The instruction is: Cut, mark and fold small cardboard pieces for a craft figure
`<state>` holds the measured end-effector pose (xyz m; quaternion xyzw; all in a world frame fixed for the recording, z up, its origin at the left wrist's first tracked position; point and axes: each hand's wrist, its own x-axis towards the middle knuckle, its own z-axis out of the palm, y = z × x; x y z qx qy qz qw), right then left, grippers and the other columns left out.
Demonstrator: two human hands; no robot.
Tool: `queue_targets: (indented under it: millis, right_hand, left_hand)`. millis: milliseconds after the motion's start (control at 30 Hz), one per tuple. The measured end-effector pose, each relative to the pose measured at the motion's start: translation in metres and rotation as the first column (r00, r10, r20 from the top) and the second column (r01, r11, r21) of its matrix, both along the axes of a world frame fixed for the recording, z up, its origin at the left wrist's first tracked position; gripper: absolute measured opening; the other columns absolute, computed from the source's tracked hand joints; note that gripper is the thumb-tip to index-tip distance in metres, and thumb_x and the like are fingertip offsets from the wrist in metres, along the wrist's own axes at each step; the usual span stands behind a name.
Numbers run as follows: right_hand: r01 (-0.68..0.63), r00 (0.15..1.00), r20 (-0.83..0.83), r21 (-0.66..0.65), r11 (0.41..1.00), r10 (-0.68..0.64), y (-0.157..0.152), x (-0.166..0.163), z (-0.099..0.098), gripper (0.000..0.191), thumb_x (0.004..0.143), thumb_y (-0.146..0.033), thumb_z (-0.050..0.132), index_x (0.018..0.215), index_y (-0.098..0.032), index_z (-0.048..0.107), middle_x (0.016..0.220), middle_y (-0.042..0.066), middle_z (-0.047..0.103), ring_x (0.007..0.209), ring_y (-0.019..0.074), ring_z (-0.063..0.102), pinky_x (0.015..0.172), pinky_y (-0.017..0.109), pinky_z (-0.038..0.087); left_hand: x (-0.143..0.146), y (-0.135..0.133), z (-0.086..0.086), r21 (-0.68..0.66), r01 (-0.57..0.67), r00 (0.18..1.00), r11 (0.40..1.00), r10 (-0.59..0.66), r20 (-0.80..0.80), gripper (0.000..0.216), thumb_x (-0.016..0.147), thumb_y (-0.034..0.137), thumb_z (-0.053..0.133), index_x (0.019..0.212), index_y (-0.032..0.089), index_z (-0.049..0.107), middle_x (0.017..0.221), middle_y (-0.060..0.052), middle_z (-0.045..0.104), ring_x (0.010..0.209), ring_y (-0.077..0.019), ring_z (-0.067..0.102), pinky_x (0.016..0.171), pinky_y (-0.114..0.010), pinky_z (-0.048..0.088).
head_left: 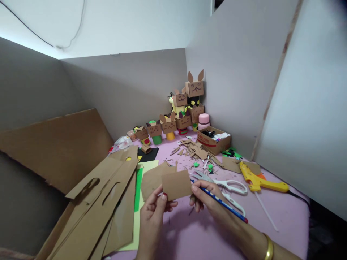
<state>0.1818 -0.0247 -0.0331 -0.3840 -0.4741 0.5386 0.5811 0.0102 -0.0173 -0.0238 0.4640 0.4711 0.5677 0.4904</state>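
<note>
My left hand (155, 206) pinches the lower left corner of a small rectangular cardboard piece (176, 185), thumb on its face. My right hand (204, 195) holds a blue pencil (221, 202) with white spots and a red end, which slants across the hand. The right thumb and fingers also touch the card's right edge. Behind the card, a larger cut cardboard piece (151, 178) lies on the table. White-handled scissors (230, 186) rest just beyond the right hand, their handles partly behind the pencil.
A yellow glue gun (257, 180) with a glue stick (267, 212) lies at right. Cardboard sheets (108, 202) cover the left side. Cardboard scraps (197, 148), a box (214, 141), a pink container (204, 121) and several cardboard animal figures (169, 125) stand toward the back.
</note>
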Motion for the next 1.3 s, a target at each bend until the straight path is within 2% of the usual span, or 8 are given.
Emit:
queue_targets:
  millis: [200, 467, 667, 933, 1100, 1300]
  right_hand:
    - [-0.010, 1.000, 0.007, -0.003, 1.000, 0.010, 0.0012, 0.0006, -0.0026, 0.033, 0.079, -0.049, 0.061, 0.071, -0.016, 0.060, 0.057, 0.000, 0.066, 0.040, 0.0078, 0.053, 0.042, 0.019, 0.038]
    - [-0.003, 1.000, -0.022, -0.010, 1.000, 0.003, 0.0023, 0.0007, -0.0001, 0.041, 0.080, -0.055, 0.055, 0.071, -0.016, 0.059, 0.056, 0.001, 0.066, 0.040, 0.0079, 0.052, 0.041, 0.019, 0.036]
    - [0.012, 0.999, -0.041, -0.015, 1.000, -0.012, 0.0016, 0.0014, 0.0009, 0.038, 0.077, -0.054, 0.060, 0.071, -0.016, 0.059, 0.054, -0.001, 0.064, 0.039, 0.0079, 0.052, 0.041, 0.019, 0.037]
    - [0.009, 1.000, -0.021, -0.005, 1.000, -0.009, 0.0019, 0.0024, 0.0011, 0.033, 0.078, -0.049, 0.061, 0.070, -0.017, 0.059, 0.052, -0.002, 0.063, 0.039, 0.0078, 0.052, 0.041, 0.019, 0.037]
    - [0.005, 1.000, -0.025, -0.014, 1.000, -0.005, 0.0024, 0.0023, 0.0001, 0.035, 0.077, -0.051, 0.062, 0.071, -0.017, 0.060, 0.053, -0.002, 0.063, 0.040, 0.0080, 0.052, 0.042, 0.019, 0.037]
    - [0.016, 0.999, -0.031, 0.002, 1.000, -0.016, 0.0040, 0.0022, -0.0039, 0.034, 0.078, -0.050, 0.061, 0.072, -0.017, 0.061, 0.054, -0.002, 0.064, 0.039, 0.0078, 0.052, 0.041, 0.019, 0.036]
  left_hand:
    - [0.0009, -0.0002, -0.0002, 0.011, -0.008, 1.000, 1.000, 0.008, 0.014, 0.053, 0.072, 0.042, 0.069, 0.115, 0.012, 0.060, 0.073, -0.003, 0.072, 0.056, -0.0149, 0.067, 0.053, -0.022, 0.051]
    - [0.0040, -0.0025, 0.0035, -0.004, -0.016, 0.999, 1.000, 0.017, 0.038, 0.072, 0.068, 0.041, 0.072, 0.129, 0.012, 0.048, 0.073, -0.001, 0.070, 0.054, -0.0147, 0.068, 0.053, -0.022, 0.051]
    - [0.0046, -0.0041, 0.0048, -0.019, 0.009, 1.000, 1.000, -0.009, -0.004, 0.067, 0.068, 0.040, 0.072, 0.126, 0.012, 0.052, 0.072, -0.001, 0.071, 0.056, -0.0157, 0.068, 0.053, -0.023, 0.052]
    - [0.0056, -0.0037, 0.0027, -0.003, 0.013, 1.000, 1.000, -0.013, 0.024, 0.058, 0.071, 0.038, 0.070, 0.122, 0.013, 0.055, 0.084, -0.004, 0.071, 0.059, -0.0156, 0.068, 0.052, -0.023, 0.052]
    - [0.0051, -0.0036, 0.0028, -0.010, 0.016, 1.000, 1.000, -0.016, 0.015, 0.062, 0.069, 0.038, 0.070, 0.124, 0.014, 0.054, 0.080, -0.003, 0.072, 0.057, -0.0165, 0.068, 0.054, -0.025, 0.052]
    - [0.0073, -0.0040, 0.0049, 0.005, 0.056, 0.998, 0.998, -0.056, -0.019, 0.077, 0.067, 0.035, 0.072, 0.133, 0.010, 0.041, 0.066, -0.001, 0.070, 0.055, -0.0168, 0.067, 0.055, -0.025, 0.050]
